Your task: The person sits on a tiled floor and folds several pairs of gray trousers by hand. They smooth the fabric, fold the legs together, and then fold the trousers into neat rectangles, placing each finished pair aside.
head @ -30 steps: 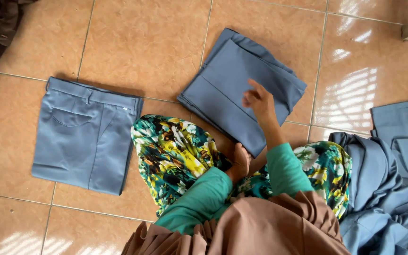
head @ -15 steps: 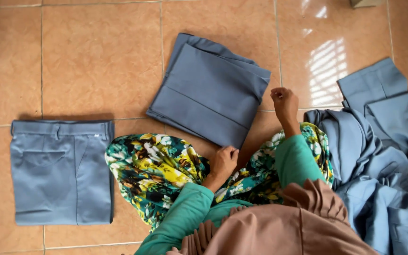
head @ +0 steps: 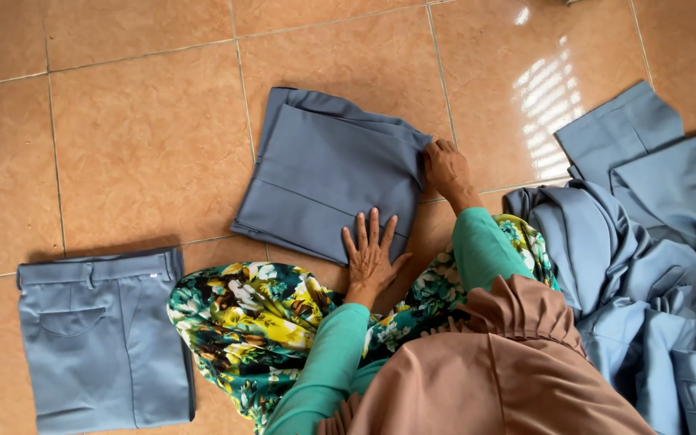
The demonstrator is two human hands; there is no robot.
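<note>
A folded grey-blue garment (head: 328, 169) lies on the tiled floor in front of me. My left hand (head: 370, 254) rests flat on its near edge, fingers spread. Fingers curled, my right hand (head: 446, 167) grips the garment's right edge. A second folded pair of grey-blue trousers (head: 102, 338) lies at the lower left, apart from both hands. My flowered skirt (head: 259, 322) and green sleeves fill the lower middle.
A heap of unfolded grey-blue garments (head: 654, 250) lies on the floor at my right. The floor is of orange-brown tiles (head: 147, 137) with a bright patch of light at the upper right.
My left hand has moved from my lap onto the garment's near edge. My right hand has moved from beside the heap to the garment's right edge.
</note>
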